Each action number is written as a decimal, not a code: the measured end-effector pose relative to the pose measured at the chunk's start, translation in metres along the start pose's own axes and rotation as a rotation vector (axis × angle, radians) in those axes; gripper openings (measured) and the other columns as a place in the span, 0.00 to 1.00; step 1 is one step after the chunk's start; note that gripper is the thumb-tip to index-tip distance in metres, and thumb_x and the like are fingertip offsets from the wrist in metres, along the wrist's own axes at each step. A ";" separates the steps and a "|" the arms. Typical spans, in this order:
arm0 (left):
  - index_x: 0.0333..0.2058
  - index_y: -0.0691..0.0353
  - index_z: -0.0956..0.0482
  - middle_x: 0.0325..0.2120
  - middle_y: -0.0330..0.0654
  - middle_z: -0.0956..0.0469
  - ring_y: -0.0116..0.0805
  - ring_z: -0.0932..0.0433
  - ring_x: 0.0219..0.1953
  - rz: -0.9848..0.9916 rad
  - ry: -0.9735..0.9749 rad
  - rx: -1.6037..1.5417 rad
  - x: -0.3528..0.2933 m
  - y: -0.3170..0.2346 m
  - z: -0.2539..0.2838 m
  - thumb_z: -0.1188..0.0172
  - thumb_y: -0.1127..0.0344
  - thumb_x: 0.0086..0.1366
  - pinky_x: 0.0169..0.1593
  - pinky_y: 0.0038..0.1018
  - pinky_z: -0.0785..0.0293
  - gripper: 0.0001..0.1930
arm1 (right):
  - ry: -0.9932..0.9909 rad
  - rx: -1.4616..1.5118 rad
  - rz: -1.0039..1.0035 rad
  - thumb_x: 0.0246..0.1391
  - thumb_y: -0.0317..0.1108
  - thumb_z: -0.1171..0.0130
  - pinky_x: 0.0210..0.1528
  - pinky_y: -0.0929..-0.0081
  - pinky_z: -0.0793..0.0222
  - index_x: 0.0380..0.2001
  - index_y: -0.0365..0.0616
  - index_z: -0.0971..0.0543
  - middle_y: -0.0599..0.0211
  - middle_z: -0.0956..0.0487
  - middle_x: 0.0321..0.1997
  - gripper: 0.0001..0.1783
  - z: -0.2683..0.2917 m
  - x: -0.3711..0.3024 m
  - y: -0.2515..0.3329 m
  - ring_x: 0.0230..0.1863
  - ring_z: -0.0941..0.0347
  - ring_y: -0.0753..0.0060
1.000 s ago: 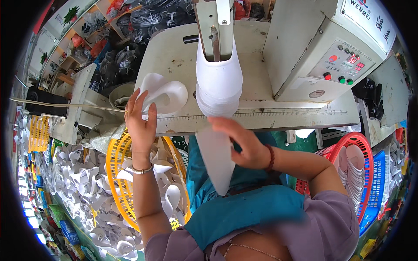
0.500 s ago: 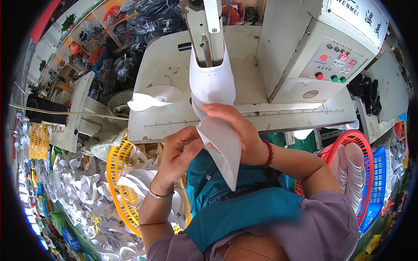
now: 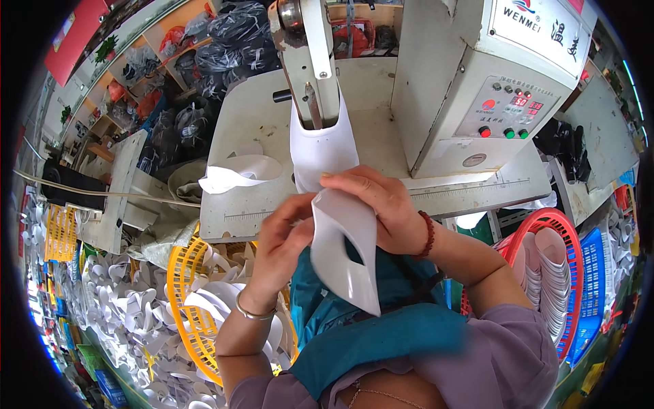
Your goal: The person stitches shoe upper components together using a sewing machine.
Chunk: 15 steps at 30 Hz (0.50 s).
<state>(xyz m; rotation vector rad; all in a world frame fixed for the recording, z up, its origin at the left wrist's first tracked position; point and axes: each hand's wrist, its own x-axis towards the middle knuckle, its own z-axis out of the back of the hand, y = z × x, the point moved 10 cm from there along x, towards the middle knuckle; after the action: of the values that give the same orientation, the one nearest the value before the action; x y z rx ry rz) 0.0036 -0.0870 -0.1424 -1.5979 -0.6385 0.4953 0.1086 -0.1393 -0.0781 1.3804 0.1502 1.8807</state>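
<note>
A curved, glossy white shoe upper hangs between my hands in front of the machine, its pointed end down and its long opening facing up. My left hand pinches its left edge with thumb and curled fingers. My right hand is wrapped over its top and right side, fingers pointing left. Just beyond, another white shoe upper sits over the end of the machine's upright arm; my right fingertips overlap its near end in view, and I cannot tell whether they touch it. A loose white upper lies on the machine table at left.
The machine table has a ruler edge; a control box stands on its right. A yellow basket of white pieces is at lower left, beside a big pile. At right, a red basket holds stacked pieces beside blue baskets.
The held upper has turned, so its opening now shows and its tip hangs slightly lower. Both hands keep their grip. The whole view has shifted a little.
</note>
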 end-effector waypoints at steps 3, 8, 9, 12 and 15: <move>0.34 0.69 0.26 0.28 0.38 0.25 0.21 0.29 0.30 -0.286 -0.170 0.194 -0.016 -0.035 0.020 0.49 0.68 0.61 0.34 0.16 0.34 0.09 | 0.017 -0.048 -0.014 0.41 0.23 0.40 0.30 0.74 0.31 0.44 0.38 0.26 0.59 0.25 0.32 0.22 0.009 0.007 0.002 0.30 0.26 0.63; 0.40 0.71 0.26 0.32 0.40 0.24 0.24 0.27 0.32 -0.335 -0.013 0.387 -0.024 -0.045 -0.018 0.48 0.68 0.60 0.36 0.17 0.33 0.13 | -0.004 -0.098 0.072 0.36 0.22 0.39 0.24 0.73 0.33 0.43 0.40 0.26 0.63 0.27 0.26 0.24 0.012 0.015 0.026 0.24 0.28 0.63; 0.42 0.71 0.27 0.33 0.41 0.23 0.25 0.26 0.34 -0.237 -0.013 0.200 -0.022 -0.037 -0.014 0.47 0.68 0.60 0.38 0.18 0.32 0.14 | -0.013 -0.103 0.070 0.34 0.21 0.39 0.22 0.71 0.34 0.43 0.42 0.26 0.64 0.28 0.23 0.26 0.013 0.018 0.030 0.21 0.29 0.63; 0.45 0.73 0.29 0.37 0.46 0.23 0.28 0.25 0.39 0.093 -0.004 -0.231 -0.012 -0.021 -0.009 0.49 0.70 0.60 0.43 0.21 0.30 0.16 | 0.031 -0.161 0.130 0.32 0.21 0.38 0.19 0.72 0.36 0.43 0.42 0.26 0.66 0.29 0.22 0.27 0.020 0.023 0.040 0.20 0.30 0.63; 0.38 0.76 0.29 0.30 0.56 0.23 0.46 0.20 0.30 -0.023 0.042 -0.175 -0.004 -0.050 -0.020 0.50 0.70 0.58 0.34 0.39 0.21 0.14 | 0.142 0.020 0.080 0.34 0.22 0.36 0.27 0.74 0.35 0.47 0.40 0.28 0.62 0.28 0.29 0.29 0.024 0.032 0.045 0.27 0.29 0.64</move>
<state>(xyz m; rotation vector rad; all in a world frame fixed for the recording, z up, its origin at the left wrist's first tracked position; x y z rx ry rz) 0.0077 -0.1019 -0.0904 -1.7590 -0.6827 0.3959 0.1024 -0.1579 -0.0208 1.2830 0.1875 2.0489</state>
